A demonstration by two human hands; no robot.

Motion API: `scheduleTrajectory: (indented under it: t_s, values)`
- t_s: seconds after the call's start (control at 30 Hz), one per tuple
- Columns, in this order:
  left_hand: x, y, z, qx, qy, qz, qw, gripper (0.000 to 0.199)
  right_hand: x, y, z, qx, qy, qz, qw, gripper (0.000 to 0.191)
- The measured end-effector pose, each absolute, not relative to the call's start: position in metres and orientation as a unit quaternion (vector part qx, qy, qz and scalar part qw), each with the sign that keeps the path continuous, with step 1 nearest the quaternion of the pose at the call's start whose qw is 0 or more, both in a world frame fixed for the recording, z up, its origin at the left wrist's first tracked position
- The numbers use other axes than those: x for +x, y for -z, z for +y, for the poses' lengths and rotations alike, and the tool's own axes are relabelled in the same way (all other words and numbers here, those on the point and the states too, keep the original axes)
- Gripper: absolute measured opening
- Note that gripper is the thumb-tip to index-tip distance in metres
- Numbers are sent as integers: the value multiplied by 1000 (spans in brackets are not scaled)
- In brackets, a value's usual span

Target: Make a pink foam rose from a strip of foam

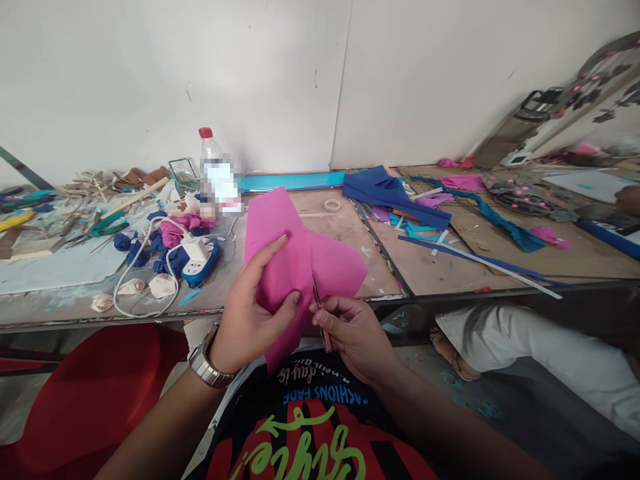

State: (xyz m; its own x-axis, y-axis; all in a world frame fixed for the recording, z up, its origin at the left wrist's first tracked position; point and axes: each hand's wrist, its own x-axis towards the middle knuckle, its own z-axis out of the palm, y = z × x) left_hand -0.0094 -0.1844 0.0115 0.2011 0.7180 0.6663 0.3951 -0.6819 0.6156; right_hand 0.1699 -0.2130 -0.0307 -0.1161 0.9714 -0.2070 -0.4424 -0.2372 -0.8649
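A large pink sheet (280,233) is held over the table's front edge, close to my body. My left hand (257,310) grips its left part, thumb and fingers on top of the sheet. In my right hand (350,330) are small scissors (320,310), their blades pointing away from me. The blades lie at a slit in the sheet, and a flap of pink spreads to the right of them. Part of the sheet hangs below the table edge toward my lap.
On the table (375,260), a power strip (201,263) with a white cable, rolled flowers, a bottle (217,177) and pliers (110,225) lie left. Blue sheets (395,197), strips and a tape roll (333,205) lie right. A red stool (95,387) stands below; another person's leg (540,340) is right.
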Motion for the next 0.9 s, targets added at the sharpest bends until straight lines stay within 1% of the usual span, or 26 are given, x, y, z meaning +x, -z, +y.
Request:
scheduleTrajectory:
  t_s: [0.23,0.33,0.53,0.63,0.9]
  values:
    - [-11,-14,-181,734,-543,383,145,53,171,26,-215,-400,-696,-288,523,42]
    - [-11,-14,-179,714,-556,401,139,50,171,24,-216,-390,-700,-298,519,43]
    - [-12,-14,-177,716,-557,399,137,55,172,23,-215,-400,-698,-320,501,43]
    - [-14,-16,-177,722,-550,395,140,59,174,24,-217,-401,-693,-336,496,38]
    - [-18,-22,-177,751,-520,370,168,78,176,25,-218,-370,-706,-357,487,36]
